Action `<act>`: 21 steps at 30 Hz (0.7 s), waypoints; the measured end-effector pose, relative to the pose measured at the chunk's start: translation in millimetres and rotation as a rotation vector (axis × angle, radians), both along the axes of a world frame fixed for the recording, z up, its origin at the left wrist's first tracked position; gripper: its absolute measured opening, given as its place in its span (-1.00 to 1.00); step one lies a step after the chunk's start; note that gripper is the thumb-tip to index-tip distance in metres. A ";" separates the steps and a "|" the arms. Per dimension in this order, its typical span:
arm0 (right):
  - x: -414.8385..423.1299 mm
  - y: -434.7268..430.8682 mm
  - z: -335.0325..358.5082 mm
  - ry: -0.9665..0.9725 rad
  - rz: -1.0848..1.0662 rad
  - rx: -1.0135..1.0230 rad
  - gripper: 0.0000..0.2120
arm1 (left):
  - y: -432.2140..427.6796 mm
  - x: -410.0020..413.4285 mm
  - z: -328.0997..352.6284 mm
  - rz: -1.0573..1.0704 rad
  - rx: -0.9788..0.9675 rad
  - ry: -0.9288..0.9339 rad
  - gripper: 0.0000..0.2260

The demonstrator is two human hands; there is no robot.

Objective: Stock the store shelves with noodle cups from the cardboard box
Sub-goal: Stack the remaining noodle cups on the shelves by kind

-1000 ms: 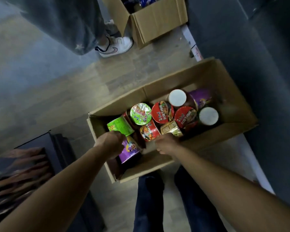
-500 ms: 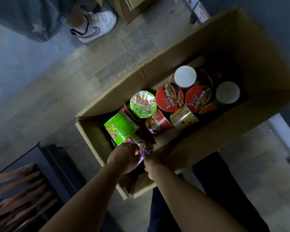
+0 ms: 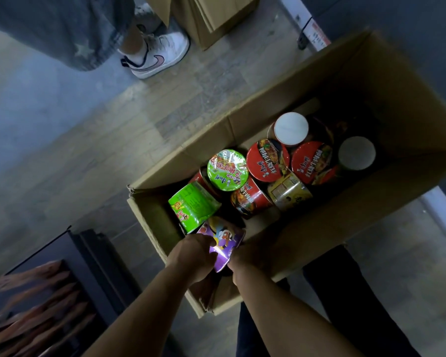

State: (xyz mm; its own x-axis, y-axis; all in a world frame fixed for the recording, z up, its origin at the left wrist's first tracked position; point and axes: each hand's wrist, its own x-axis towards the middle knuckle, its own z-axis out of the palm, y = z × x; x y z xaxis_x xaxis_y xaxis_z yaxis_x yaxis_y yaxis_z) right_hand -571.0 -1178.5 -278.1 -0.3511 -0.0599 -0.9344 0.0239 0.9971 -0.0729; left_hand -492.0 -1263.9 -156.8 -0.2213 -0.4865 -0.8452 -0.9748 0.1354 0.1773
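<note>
At the near left corner of the cardboard box (image 3: 332, 217), the left hand (image 3: 191, 256) grips a purple noodle cup (image 3: 223, 240), which sits tilted. The right hand (image 3: 250, 256) meets the cup's other side, but shadow hides its fingers, so I cannot tell whether they curl round it. To lift well, I judge: hold the firm rim rather than the thin wall, and raise it straight so it does not drag the green cup (image 3: 193, 206) lying on its side just beside it. Deeper in the box stand a green-lidded cup (image 3: 227, 170), two red-lidded cups (image 3: 267, 161) and two upturned white-bottomed cups (image 3: 291, 128). The lids carry Chinese characters that are too small to read surely. Beyond the box, a white sneaker (image 3: 160, 56) bears a swoosh mark.
</note>
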 end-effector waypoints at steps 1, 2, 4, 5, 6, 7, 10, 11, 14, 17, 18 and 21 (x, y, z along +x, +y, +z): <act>-7.0 -6.4 19.5 0.003 0.096 -0.002 -0.61 | -0.4 -1.9 1.0 -0.005 -0.005 0.006 -0.68; -14.1 -9.0 31.1 0.051 0.202 -0.030 -0.63 | -0.5 -4.1 1.9 -0.014 -0.016 0.016 -0.68; -33.1 -13.2 52.4 0.100 0.306 -0.055 -0.68 | -2.0 -10.2 6.0 -0.040 -0.036 0.038 -0.65; -39.7 -14.7 63.7 0.106 0.363 -0.101 -0.70 | -3.3 -13.9 9.0 -0.052 -0.041 0.046 -0.63; -46.6 -12.0 67.8 0.138 0.421 -0.154 -0.72 | -4.8 -18.2 12.2 -0.062 -0.043 0.051 -0.61; -52.2 -12.3 75.0 0.152 0.495 -0.167 -0.73 | -6.4 -23.1 15.7 -0.068 -0.041 0.055 -0.60; -74.3 -16.6 94.6 0.168 0.662 -0.210 -0.72 | -11.2 -40.0 25.9 -0.095 -0.047 0.079 -0.57; -82.8 -19.2 102.7 0.186 0.736 -0.222 -0.72 | -12.8 -46.4 30.3 -0.104 -0.049 0.087 -0.56; -107.2 -26.9 133.6 0.246 0.915 -0.297 -0.73 | -18.4 -63.6 46.4 -0.145 -0.074 0.112 -0.54; -131.7 -35.6 165.3 0.289 1.061 -0.383 -0.72 | -25.9 -77.6 67.2 -0.195 -0.093 0.143 -0.49; -139.9 -38.9 176.5 0.283 1.077 -0.399 -0.73 | -29.1 -81.7 74.7 -0.202 -0.090 0.157 -0.48; -159.7 -46.2 206.5 0.304 1.131 -0.479 -0.80 | -40.2 -94.9 99.5 -0.242 -0.111 0.192 -0.45</act>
